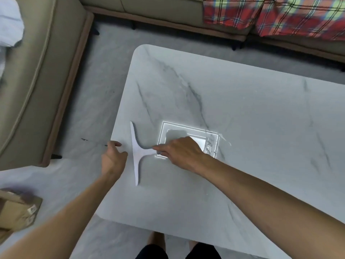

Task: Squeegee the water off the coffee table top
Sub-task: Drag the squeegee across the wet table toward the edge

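A white T-shaped squeegee (137, 152) lies on the marble coffee table top (233, 113), its blade running parallel to the table's left edge. My right hand (179, 150) is closed on the squeegee's handle, just right of the blade. My left hand (113, 156) hovers at the table's left edge beside the blade, fingers loosely curled and apart, holding nothing. A bright reflection of a ceiling light sits on the top under my right hand. Thin streaks of water (224, 139) glint just right of that reflection.
A beige sofa (37, 81) wraps the left and far sides, with a red plaid blanket (280, 15) at the far right. A cardboard box (16, 212) sits on the floor at the lower left. My legs stand at the table's near edge.
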